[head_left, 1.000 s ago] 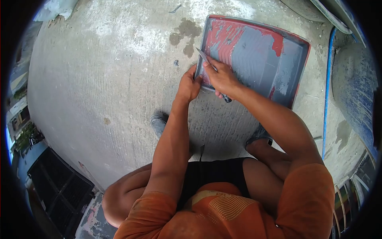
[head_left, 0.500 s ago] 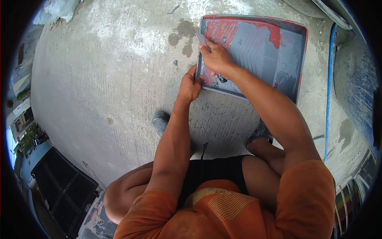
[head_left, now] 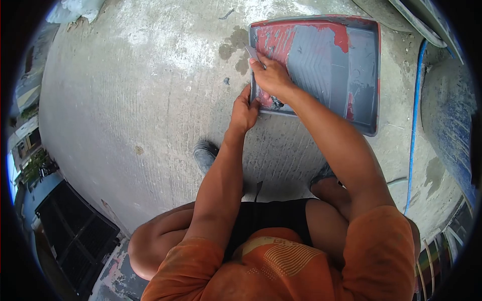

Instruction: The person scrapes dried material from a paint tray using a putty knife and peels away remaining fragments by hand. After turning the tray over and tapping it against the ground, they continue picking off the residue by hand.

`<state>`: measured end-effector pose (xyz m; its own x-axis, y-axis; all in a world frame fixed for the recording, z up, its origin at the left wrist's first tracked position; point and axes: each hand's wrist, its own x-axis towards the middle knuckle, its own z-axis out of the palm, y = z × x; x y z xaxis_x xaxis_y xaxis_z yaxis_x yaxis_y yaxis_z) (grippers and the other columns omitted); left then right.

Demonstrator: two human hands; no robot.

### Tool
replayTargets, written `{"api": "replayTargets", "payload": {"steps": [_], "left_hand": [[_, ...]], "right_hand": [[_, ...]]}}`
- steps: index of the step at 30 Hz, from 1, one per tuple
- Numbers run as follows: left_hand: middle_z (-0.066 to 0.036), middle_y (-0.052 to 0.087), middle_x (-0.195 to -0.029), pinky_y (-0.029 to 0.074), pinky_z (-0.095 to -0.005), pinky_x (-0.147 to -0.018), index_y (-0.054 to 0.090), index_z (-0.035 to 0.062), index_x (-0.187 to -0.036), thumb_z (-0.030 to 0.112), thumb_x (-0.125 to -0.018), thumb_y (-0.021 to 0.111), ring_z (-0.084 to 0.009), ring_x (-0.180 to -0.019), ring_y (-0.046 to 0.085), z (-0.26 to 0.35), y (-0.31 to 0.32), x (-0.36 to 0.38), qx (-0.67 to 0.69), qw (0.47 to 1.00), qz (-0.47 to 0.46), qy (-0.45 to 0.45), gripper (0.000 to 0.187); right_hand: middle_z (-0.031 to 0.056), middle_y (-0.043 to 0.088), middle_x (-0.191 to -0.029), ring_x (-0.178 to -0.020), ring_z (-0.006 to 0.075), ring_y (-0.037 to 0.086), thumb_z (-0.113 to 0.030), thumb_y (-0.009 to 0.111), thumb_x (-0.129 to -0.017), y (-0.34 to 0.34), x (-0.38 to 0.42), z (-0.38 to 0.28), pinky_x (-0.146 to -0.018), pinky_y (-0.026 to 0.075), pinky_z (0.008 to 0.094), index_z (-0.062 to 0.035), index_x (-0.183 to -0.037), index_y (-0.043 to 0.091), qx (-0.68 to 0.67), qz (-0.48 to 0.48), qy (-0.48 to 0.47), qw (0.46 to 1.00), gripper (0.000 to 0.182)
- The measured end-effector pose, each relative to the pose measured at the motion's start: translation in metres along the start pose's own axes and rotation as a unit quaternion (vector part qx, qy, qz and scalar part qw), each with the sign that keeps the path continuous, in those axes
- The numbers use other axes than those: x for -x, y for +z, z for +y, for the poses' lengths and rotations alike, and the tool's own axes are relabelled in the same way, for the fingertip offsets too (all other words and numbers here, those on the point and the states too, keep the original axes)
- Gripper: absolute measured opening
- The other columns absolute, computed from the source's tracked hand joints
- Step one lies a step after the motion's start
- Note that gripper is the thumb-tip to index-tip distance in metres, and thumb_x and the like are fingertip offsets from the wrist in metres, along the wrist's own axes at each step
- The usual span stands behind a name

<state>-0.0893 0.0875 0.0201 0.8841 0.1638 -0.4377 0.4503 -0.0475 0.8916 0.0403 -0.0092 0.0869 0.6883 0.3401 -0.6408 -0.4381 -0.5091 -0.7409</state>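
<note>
A grey paint tray [head_left: 354,75], smeared with red and grey paint, lies on the concrete in front of me. My left hand [head_left: 244,111] grips its near left corner, thumb over the rim and fingers along the outer side. Inside the tray's left end, my right hand [head_left: 273,78] is closed around a scraper [head_left: 252,52]. The scraper's thin flat blade sticks out past the fingers toward the far left, close to the left wall; its handle is hidden in the palm. A dark clump of paint residue [head_left: 276,103] sits below this hand in the near left corner.
A blue hose [head_left: 414,125] runs along the floor on the right, beside a blue, paint-stained drum [head_left: 449,120]. Wet spots [head_left: 236,45] mark the concrete left of the tray. My shoe [head_left: 205,154] is below my left hand. A white bag [head_left: 80,9] lies far left.
The tray has turned slightly and shifted a little left against the floor. My right hand has moved slightly within it, still holding the scraper. My left hand keeps its grip on the corner.
</note>
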Motion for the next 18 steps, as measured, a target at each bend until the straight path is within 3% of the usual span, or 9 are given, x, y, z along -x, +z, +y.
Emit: {"api": "replayTargets", "payload": {"steps": [4,8,9,10,15,18], "left_hand": [[-0.008,0.069,-0.124,0.048,-0.0325,-0.103,0.055,0.0022,-0.142,-0.004,-0.100,0.056,-0.0153,-0.113,0.064,0.009,-0.001,0.004,-0.034,0.999,0.011,0.021,0.043],[-0.008,0.069,-0.125,0.048,-0.0329,-0.104,0.054,0.0024,-0.144,-0.005,-0.100,0.055,-0.0166,-0.115,0.064,-0.002,-0.004,-0.001,-0.034,0.999,0.000,-0.015,0.045],[-0.013,0.070,-0.123,0.048,-0.0342,-0.104,0.055,0.0028,-0.144,-0.005,-0.097,0.056,-0.0198,-0.114,0.065,-0.002,-0.003,-0.001,-0.033,0.999,0.014,0.003,0.047],[-0.017,0.071,-0.121,0.048,-0.0356,-0.103,0.055,0.0033,-0.143,-0.005,-0.095,0.058,-0.0230,-0.114,0.067,-0.003,-0.001,0.000,-0.031,0.999,0.028,0.020,0.049],[-0.016,0.072,-0.123,0.048,-0.0359,-0.104,0.055,0.0029,-0.143,-0.006,-0.095,0.057,-0.0240,-0.116,0.067,0.001,0.000,-0.002,-0.017,0.999,0.026,0.010,0.049],[-0.015,0.071,-0.123,0.047,-0.0350,-0.104,0.055,0.0024,-0.143,-0.007,-0.095,0.056,-0.0233,-0.116,0.066,-0.005,0.001,0.003,0.007,1.000,0.022,0.020,0.049]], "right_hand": [[0.0117,0.067,-0.081,-0.045,0.0203,0.057,-0.046,0.048,-0.108,-0.003,-0.006,-0.005,-0.048,0.051,0.0368,-0.0078,-0.158,0.043,0.021,0.003,-0.004,1.000,0.063],[0.0122,0.066,-0.079,-0.044,0.0200,0.058,-0.043,0.049,-0.109,-0.011,0.035,0.001,-0.040,0.049,0.0391,-0.0101,-0.160,0.042,0.075,-0.075,0.045,0.993,0.061],[0.0112,0.065,-0.073,-0.042,0.0201,0.057,-0.042,0.049,-0.108,-0.010,0.043,0.004,-0.037,0.047,0.0396,-0.0113,-0.160,0.042,0.075,-0.082,0.047,0.993,0.060],[0.0112,0.065,-0.073,-0.042,0.0201,0.057,-0.042,0.049,-0.108,-0.010,0.043,0.004,-0.037,0.047,0.0396,-0.0113,-0.160,0.042,0.077,-0.082,0.049,0.992,0.060],[0.0106,0.064,-0.072,-0.043,0.0190,0.056,-0.044,0.049,-0.108,0.001,0.018,-0.001,-0.038,0.047,0.0381,-0.0077,-0.160,0.041,0.026,-0.021,0.033,0.999,0.064],[0.0107,0.064,-0.071,-0.043,0.0183,0.055,-0.045,0.050,-0.108,-0.007,-0.004,-0.013,-0.039,0.046,0.0371,-0.0060,-0.160,0.039,0.005,-0.034,-0.007,0.999,0.066]]}}
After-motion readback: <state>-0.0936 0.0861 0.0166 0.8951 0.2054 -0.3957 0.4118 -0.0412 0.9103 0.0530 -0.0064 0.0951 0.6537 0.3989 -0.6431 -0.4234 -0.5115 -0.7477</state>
